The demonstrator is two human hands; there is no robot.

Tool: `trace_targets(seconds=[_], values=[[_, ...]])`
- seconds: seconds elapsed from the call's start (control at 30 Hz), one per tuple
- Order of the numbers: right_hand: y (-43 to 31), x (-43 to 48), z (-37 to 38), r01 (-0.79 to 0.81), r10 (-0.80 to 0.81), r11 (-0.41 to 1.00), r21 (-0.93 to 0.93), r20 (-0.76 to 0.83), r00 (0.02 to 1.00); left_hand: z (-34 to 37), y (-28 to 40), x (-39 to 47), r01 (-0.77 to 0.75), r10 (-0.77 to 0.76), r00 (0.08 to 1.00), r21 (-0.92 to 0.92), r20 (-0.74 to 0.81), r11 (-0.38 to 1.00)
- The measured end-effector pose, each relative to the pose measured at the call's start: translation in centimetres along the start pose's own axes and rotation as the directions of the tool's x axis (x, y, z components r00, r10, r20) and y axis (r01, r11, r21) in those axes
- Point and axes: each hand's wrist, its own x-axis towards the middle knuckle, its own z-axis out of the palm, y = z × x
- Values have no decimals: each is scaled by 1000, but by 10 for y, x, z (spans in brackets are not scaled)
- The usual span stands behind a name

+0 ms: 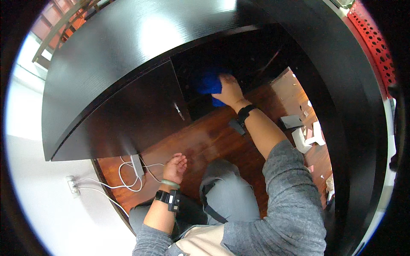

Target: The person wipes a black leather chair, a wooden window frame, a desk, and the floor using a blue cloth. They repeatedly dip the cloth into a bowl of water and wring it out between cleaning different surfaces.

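Note:
My right hand reaches into the open compartment of a dark wood cabinet and grips a bright blue cloth, blurred at its edges. Part of the cloth hangs below the fingers. My left hand hovers over the wooden floor, loosely curled with nothing in it, beside my bent knee. To the left of the compartment is a shut cabinet door with a silver handle. The depth of the compartment is too dark to make out.
White cables run from a wall socket to a white power strip on the floor. A dark desktop overhangs the cabinet. At right lie a box, white pieces and scraps. A red perforated basket stands upper right.

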Motion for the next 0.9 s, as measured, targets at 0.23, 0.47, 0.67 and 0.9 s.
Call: trace_targets(seconds=[0.23, 0.47, 0.67, 0.9], values=[[72, 73, -20, -389, 428, 865, -316, 61, 902, -20, -3, -3, -55, 55, 998, -7, -14, 998], [100, 147, 9, -130, 290, 878, -461, 297, 910, -32, -18, -5, -27, 15, 993, -105, -118, 994], [179, 113, 8, -114, 153, 958, -264, 134, 979, -40, -17, 1, -36, 22, 995, -145, -93, 989], [146, 29, -28, -287, 340, 835, -470, 29, 940, -29, -17, 5, -20, 15, 998, -90, -61, 996]])
